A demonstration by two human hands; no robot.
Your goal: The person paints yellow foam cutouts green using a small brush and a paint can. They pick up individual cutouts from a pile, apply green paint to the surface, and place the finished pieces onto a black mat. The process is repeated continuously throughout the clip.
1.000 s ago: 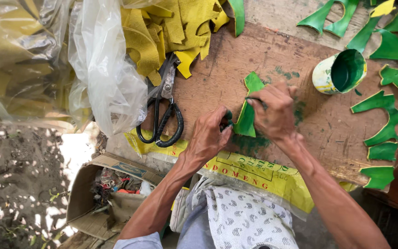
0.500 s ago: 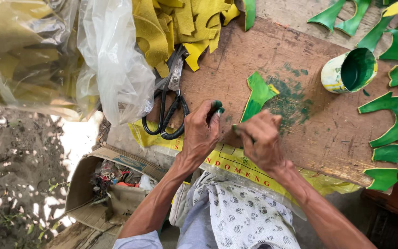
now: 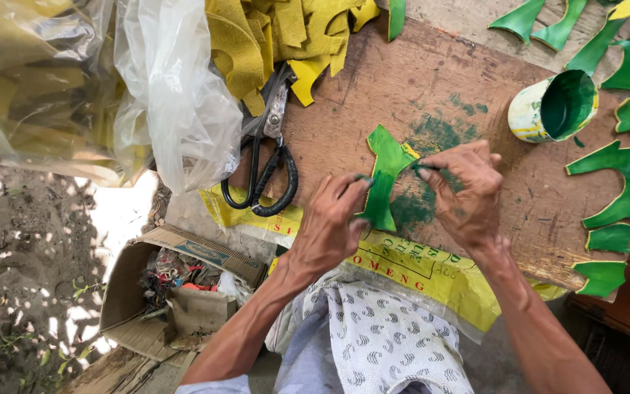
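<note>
Above a paint-stained wooden board (image 3: 432, 80), I hold a green-painted cutout piece (image 3: 384, 179) between both hands. My left hand (image 3: 329, 222) pinches its lower left edge, fingers narrow and closed on it; my right hand (image 3: 464, 190) grips its upper right edge between thumb and fingertips. The piece sits just over a smear of green paint on the board, its lower end near a yellow plastic sack (image 3: 402, 270) at the near edge. A pair of black-handled scissors (image 3: 267, 157) lies to the left on the board, beside a heap of yellow cutouts (image 3: 271, 36) and a clear plastic bag (image 3: 169, 95). An open tin of green paint (image 3: 555, 106) lies tipped on its side at upper right, with finished green pieces (image 3: 614, 190) spread along the right edge. A cardboard box (image 3: 176, 292) of scraps sits on the ground below.
</note>
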